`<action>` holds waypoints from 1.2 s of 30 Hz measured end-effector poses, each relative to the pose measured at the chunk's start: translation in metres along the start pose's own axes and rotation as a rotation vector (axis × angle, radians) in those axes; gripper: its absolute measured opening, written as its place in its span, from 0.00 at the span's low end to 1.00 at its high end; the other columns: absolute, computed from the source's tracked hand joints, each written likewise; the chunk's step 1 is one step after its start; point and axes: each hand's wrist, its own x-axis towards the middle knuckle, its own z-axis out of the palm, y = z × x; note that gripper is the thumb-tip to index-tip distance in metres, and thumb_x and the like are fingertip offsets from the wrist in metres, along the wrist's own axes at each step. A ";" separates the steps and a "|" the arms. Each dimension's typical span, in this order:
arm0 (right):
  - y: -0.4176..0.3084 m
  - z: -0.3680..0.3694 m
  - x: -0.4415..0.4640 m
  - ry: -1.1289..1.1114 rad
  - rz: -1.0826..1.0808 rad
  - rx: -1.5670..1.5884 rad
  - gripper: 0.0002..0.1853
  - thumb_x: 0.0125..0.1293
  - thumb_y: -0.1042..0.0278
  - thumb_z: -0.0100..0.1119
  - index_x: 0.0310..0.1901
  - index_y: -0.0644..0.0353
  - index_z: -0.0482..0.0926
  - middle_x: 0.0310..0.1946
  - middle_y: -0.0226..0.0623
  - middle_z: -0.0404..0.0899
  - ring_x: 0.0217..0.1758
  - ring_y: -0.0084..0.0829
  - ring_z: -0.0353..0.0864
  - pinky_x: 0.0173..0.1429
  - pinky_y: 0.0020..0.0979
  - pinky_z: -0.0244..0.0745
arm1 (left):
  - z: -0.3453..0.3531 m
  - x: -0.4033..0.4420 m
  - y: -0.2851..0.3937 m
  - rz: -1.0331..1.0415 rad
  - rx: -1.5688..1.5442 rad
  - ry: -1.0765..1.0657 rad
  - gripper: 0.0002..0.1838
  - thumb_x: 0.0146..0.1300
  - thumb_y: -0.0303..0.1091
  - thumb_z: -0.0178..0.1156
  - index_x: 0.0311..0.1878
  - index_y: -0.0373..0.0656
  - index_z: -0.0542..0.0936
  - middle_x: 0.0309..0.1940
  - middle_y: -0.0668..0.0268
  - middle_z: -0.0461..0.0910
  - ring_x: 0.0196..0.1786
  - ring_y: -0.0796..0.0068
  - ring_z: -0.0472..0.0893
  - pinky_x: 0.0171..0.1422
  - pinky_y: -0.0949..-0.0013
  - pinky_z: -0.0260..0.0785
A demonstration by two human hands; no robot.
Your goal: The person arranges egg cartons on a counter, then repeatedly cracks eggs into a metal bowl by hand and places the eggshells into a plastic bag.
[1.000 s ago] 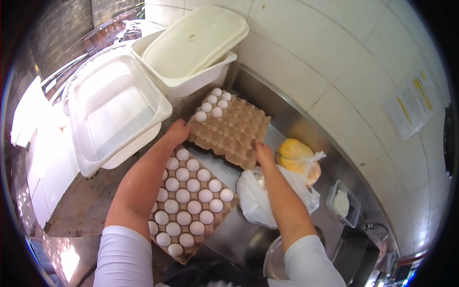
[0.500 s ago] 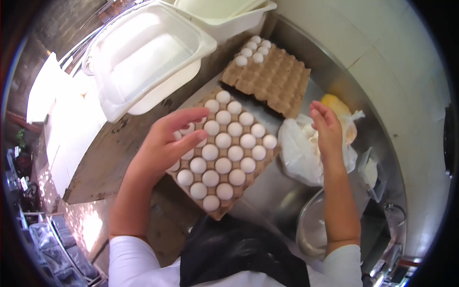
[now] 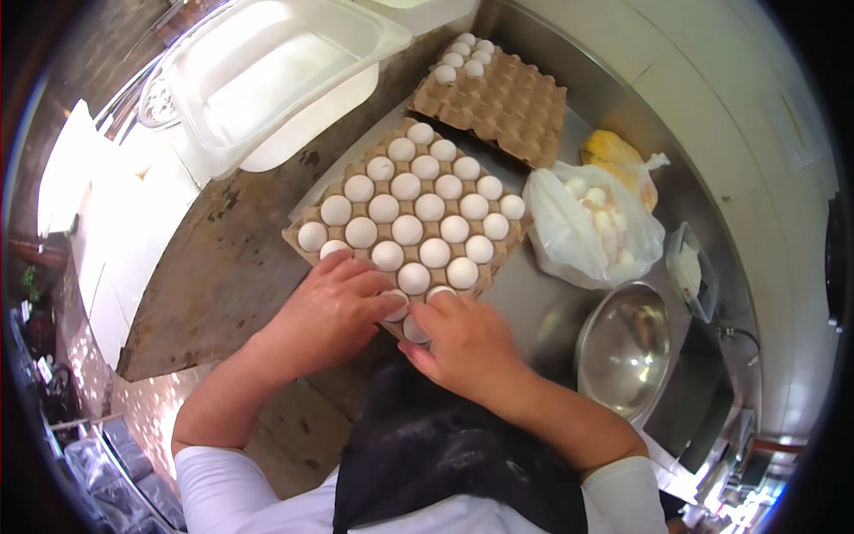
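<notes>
"Brown pulp, that egg tray on the counter in front of the person. What's covered?"

"Its near corner. The left hand lies over the edge, fingers bent and only slightly apart, hiding parts of at least two eggs. The right hand has thumb and forefinger parted around a white egg."

"Pinching it?"

"Can't tell. Its other fingers curl out of sight, and I can't make out the left thumb."

"Anything else unclear?"

"The plastic bag blurs the pale round shapes inside it, the yellow bundle is partly behind that, and the white tub runs off the top."

"And compared with half a second ago?"

"Both hands were raised and well apart then, the right one by the bag. Now they're side by side at that corner, so the tray's left edge shows, and the metal bowl is almost fully uncovered. The second tray keeps its seven eggs."
</notes>
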 end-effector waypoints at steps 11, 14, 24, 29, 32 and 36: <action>0.006 0.027 -0.022 0.172 0.014 0.002 0.21 0.52 0.67 0.72 0.45 0.56 0.73 0.38 0.40 0.73 0.38 0.39 0.79 0.39 0.39 0.75 | 0.027 0.006 0.002 0.105 0.179 0.023 0.13 0.54 0.30 0.64 0.44 0.47 0.81 0.47 0.67 0.79 0.60 0.63 0.77 0.74 0.47 0.60; 0.000 0.014 -0.033 0.267 0.228 0.374 0.17 0.62 0.68 0.66 0.51 0.58 0.74 0.42 0.39 0.77 0.36 0.35 0.79 0.39 0.35 0.75 | 0.026 0.008 0.000 0.110 0.164 0.006 0.13 0.52 0.29 0.66 0.42 0.47 0.80 0.45 0.66 0.79 0.58 0.62 0.77 0.73 0.50 0.62; 0.045 -0.025 -0.179 0.075 0.748 2.025 0.20 0.74 0.54 0.46 0.54 0.63 0.75 0.38 0.43 0.80 0.30 0.31 0.79 0.35 0.32 0.76 | -0.003 0.028 0.017 -0.167 -0.270 -0.050 0.21 0.45 0.24 0.69 0.45 0.43 0.78 0.44 0.64 0.77 0.51 0.62 0.80 0.54 0.58 0.74; 0.037 -0.049 -0.254 0.475 0.768 1.739 0.25 0.73 0.57 0.47 0.65 0.63 0.68 0.48 0.49 0.81 0.36 0.34 0.83 0.42 0.32 0.79 | 0.034 0.044 0.058 -0.355 -1.483 0.241 0.25 0.43 0.21 0.61 0.50 0.40 0.73 0.48 0.63 0.75 0.51 0.65 0.82 0.51 0.64 0.80; 0.036 -0.049 -0.311 0.827 0.849 1.172 0.27 0.73 0.69 0.52 0.72 0.65 0.64 0.50 0.45 0.80 0.44 0.32 0.83 0.50 0.32 0.79 | 0.069 0.061 0.104 -0.398 -1.671 0.048 0.24 0.39 0.23 0.57 0.47 0.38 0.75 0.48 0.59 0.76 0.50 0.64 0.81 0.49 0.64 0.80; 0.055 -0.003 -0.398 1.147 0.953 0.296 0.28 0.66 0.76 0.65 0.67 0.67 0.70 0.56 0.46 0.78 0.54 0.35 0.80 0.58 0.32 0.78 | 0.108 0.085 0.143 -0.409 -1.648 -0.253 0.17 0.49 0.25 0.60 0.46 0.39 0.77 0.44 0.61 0.79 0.43 0.70 0.81 0.45 0.69 0.75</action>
